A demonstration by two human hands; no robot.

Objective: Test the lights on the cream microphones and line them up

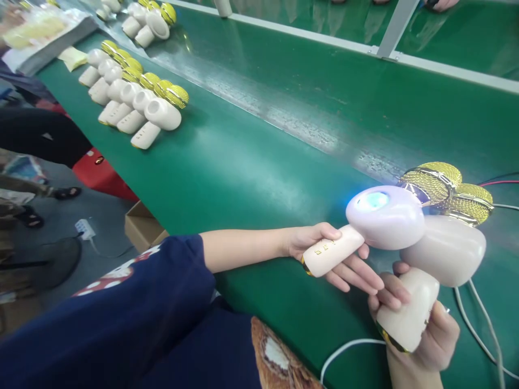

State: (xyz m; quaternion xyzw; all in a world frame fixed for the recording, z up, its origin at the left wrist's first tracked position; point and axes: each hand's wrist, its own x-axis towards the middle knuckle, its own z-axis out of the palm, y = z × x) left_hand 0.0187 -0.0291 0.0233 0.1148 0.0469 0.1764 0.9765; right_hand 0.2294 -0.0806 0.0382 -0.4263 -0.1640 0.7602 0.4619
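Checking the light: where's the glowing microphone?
Head view: the glowing microphone sits at right in the left hand, beside the unlit microphone in the right hand.

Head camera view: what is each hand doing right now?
Left hand: closed, holding a cream, gold-meshed karaoke microphone glowing blue.
Right hand: closed, holding a second cream microphone.

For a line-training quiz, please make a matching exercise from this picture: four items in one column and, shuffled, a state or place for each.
Items:
1. White microphone with gold mesh head in the left hand
2. White microphone with gold mesh head in the right hand
3. Row of white microphones with gold heads
4. Open brown cardboard box

States and places:
A. Standing on the green conveyor belt
B. Unlit
C. Below the belt's edge
D. Glowing blue

Pairs: 1-D, 2-B, 3-A, 4-C
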